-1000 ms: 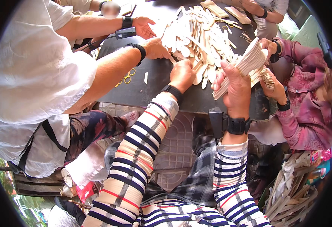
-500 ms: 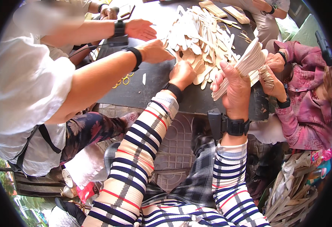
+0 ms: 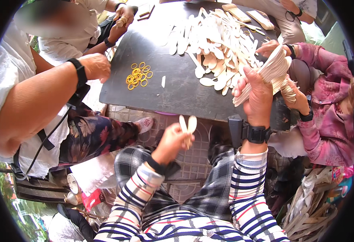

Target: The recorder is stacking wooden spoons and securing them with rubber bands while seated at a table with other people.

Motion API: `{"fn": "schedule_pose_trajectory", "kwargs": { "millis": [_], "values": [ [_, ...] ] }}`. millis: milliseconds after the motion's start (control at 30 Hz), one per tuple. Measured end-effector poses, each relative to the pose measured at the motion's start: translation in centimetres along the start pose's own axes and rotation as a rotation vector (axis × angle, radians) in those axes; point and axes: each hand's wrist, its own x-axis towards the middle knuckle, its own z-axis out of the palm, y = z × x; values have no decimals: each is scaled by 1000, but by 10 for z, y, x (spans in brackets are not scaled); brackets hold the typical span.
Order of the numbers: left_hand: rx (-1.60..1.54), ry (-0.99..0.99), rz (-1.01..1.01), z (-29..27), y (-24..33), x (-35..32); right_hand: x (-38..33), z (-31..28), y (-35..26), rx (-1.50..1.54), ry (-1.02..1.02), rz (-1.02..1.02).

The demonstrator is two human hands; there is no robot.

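Below the table's front edge, my left hand (image 3: 172,142) is closed on wooden spoons (image 3: 188,124); two pale rounded ends stick up out of the fingers, spread in a V. My right hand (image 3: 258,97) grips a thick stack of wooden spoons (image 3: 274,66) over the table's right front corner, thumb up along its side. Ahead of both hands lies a loose heap of wooden spoons (image 3: 217,46). How many pieces the left fingers hold is partly hidden.
Yellow rubber bands (image 3: 138,76) lie on the dark table (image 3: 169,97) at left. A co-worker's arm (image 3: 36,109) reaches in at left. On the right, close to my stack, another person's hand (image 3: 296,97) holds a spoon bundle. Wooden strips (image 3: 310,205) are piled at lower right.
My left hand has drawn back from the heap toward me, bringing wooden spoons. My right hand barely moved. The left co-worker's arms have pulled away from the heap, uncovering the rubber bands.
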Motion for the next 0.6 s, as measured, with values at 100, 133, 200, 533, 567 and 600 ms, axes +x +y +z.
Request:
{"fn": "schedule_pose_trajectory", "kwargs": {
  "millis": [100,133,200,533,567,600],
  "values": [
    [-210,164,-286,-2,-62,-2,-2,4,3,-23,-12,22],
    [-282,245,-351,-4,-74,6,-2,5,4,-26,-18,24],
    [-310,347,-386,-22,-97,35,-3,7,4,-30,-25,26],
    [969,193,75,-85,-61,123,4,10,9,-90,6,61],
    [1298,49,96,-78,-53,112,4,11,8,-92,5,46],
    [1261,-52,14,-70,-49,96,4,11,9,-87,1,51]
  ]
}}
